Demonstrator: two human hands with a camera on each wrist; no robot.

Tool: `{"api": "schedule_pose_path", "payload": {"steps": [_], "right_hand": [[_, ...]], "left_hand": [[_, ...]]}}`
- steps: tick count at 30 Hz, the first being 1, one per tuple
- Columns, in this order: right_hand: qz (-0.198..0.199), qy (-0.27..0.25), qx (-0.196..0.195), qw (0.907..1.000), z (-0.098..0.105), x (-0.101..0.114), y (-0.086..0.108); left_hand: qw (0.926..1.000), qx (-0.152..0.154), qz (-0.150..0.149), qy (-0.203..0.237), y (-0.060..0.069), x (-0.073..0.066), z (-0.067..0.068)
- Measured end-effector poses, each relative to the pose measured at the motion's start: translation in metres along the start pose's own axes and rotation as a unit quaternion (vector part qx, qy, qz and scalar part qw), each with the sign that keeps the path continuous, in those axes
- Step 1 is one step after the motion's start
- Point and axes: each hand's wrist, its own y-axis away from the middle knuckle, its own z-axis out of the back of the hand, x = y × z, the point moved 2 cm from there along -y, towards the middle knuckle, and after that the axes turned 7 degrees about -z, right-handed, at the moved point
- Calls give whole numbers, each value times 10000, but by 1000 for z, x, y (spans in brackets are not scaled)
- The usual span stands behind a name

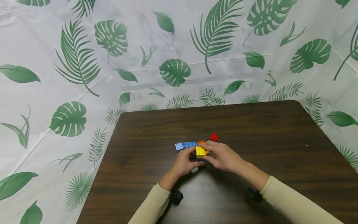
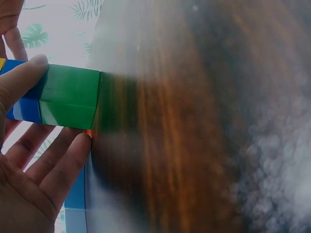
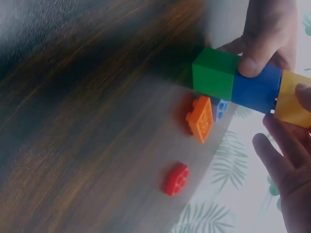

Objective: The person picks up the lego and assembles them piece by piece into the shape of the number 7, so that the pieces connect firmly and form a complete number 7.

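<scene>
A small tower of toy building bricks stands on the table between both hands: a green brick (image 2: 70,94) at the bottom, a blue brick (image 3: 255,87) above it and a yellow brick (image 1: 200,151) on top. My left hand (image 1: 183,163) grips the tower at the blue brick, thumb on one side and fingers around the other. The yellow brick is pinched between thumb and fingers of my right hand (image 1: 226,157). In the right wrist view a narrow dark gap shows at one corner between yellow and blue.
Behind the hands lie a light blue brick (image 1: 179,146) and a longer blue brick (image 1: 190,144) side by side. An orange brick (image 3: 200,119) lies close to the tower, partly hidden in the head view. Farther right is a red brick (image 1: 214,137) on the dark wooden table (image 1: 251,124).
</scene>
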Motion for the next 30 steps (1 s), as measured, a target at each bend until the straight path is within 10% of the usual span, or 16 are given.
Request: {"api": "schedule_pose_path", "payload": {"steps": [26, 30], "right_hand": [[-107, 630, -151, 9978, -6, -4, 0], [-86, 594, -146, 9981, -6, -6, 0]], "left_hand": [[9987, 86, -229, -445, -1, -4, 3], [9990, 32, -436, 10, 0, -5, 5]]}}
